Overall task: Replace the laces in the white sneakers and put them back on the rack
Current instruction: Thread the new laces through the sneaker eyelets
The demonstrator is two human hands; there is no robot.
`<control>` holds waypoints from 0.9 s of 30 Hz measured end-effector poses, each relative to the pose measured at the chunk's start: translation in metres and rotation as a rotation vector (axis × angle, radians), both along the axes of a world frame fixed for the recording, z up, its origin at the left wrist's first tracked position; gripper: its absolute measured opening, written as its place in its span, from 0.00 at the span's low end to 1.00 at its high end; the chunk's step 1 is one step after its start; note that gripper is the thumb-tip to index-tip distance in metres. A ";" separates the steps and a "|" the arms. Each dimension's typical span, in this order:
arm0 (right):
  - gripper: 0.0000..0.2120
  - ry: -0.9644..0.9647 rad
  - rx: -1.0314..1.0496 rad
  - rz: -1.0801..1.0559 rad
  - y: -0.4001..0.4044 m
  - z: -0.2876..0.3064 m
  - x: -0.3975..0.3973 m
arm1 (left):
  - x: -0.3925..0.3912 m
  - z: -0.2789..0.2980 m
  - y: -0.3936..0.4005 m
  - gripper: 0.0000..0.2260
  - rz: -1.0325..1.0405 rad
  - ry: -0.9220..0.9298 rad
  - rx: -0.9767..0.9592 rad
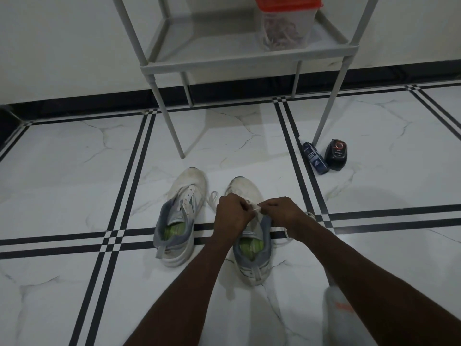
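Head view: white marble-look floor tiles crossed by paired black lines, black skirting under a pale wall at the far side, grey rack against it carrying a clear box with an orange lid. Near centre on the floor, two white sneakers side by side: left sneaker unlaced, right sneaker under both hands, left hand and right hand each pinching the white lace above its tongue. Right of the rack's near leg, a blue tube touching a black bottle.

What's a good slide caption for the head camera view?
Both hands, left hand and right hand, pinch a white lace over the right sneaker, the left sneaker beside it.
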State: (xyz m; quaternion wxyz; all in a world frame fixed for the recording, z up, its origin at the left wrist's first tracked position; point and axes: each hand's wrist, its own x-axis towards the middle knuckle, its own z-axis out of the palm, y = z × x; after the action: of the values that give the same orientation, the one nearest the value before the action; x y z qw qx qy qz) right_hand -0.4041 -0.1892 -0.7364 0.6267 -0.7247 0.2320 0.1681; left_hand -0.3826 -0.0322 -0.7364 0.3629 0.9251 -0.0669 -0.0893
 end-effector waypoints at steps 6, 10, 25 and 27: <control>0.07 0.014 0.042 -0.017 -0.003 -0.006 0.002 | 0.005 -0.005 0.004 0.07 -0.003 -0.020 -0.013; 0.07 0.028 0.054 -0.007 -0.002 -0.006 0.003 | 0.010 -0.006 0.010 0.06 -0.030 -0.021 -0.017; 0.07 0.024 0.026 0.009 -0.001 -0.001 0.003 | 0.010 -0.003 0.007 0.07 -0.025 -0.106 -0.035; 0.07 0.030 0.043 0.006 -0.002 -0.001 0.002 | 0.010 -0.004 0.007 0.07 -0.048 -0.105 -0.012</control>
State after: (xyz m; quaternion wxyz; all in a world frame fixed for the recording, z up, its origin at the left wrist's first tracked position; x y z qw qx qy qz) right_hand -0.4018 -0.1909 -0.7374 0.6382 -0.7090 0.2356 0.1855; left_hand -0.3723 -0.0251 -0.7408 0.3623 0.9244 -0.1085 -0.0486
